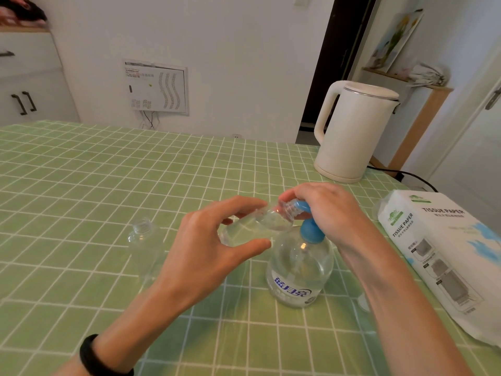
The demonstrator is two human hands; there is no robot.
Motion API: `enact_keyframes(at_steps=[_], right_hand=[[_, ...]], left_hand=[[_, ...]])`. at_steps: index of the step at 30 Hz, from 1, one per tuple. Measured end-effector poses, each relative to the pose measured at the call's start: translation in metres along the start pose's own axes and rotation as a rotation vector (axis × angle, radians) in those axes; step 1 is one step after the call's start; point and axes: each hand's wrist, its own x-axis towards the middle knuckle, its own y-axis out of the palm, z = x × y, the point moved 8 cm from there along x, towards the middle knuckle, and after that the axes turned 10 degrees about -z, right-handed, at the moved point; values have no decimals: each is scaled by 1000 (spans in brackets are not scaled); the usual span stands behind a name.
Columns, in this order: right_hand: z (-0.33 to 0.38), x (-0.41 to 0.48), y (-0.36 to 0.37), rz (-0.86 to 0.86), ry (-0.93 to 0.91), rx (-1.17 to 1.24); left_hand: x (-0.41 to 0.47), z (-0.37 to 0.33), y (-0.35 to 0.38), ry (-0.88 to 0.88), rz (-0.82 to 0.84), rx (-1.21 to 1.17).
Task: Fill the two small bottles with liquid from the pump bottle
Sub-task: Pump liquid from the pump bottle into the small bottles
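Our left hand (217,240), a black band (92,356) on its wrist, grips one small bottle (257,223) between thumb and curled fingers, tilted almost flat with its mouth against the nozzle, while our right hand (330,210) curls its fingers over the blue pump head (309,229) of the pump bottle (298,272) standing upright on the desk (108,172). The other small bottle (143,240) stands open and upright to the left, apart from both hands. On the green checked cloth we also see a white kettle (352,131) at the far right and a tissue paper pack (439,245) nearer, with a white wall and a cabinet (27,77) behind.
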Motion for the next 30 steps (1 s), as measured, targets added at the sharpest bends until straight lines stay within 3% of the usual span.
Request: enact_keyframes(at_steps=[8,17,24,30], right_hand=[[-6,-2,8,51,39,-5],[0,2,-2,-28,-25,20],[-9,-2,8,52,73,12],[-3,0,1,-9,-1,10]], left_hand=[[-2,3,2,-9,7,0],[1,-2,0,7,5,7],[-2,3,2,-9,7,24],[0,-1,1,0,7,32]])
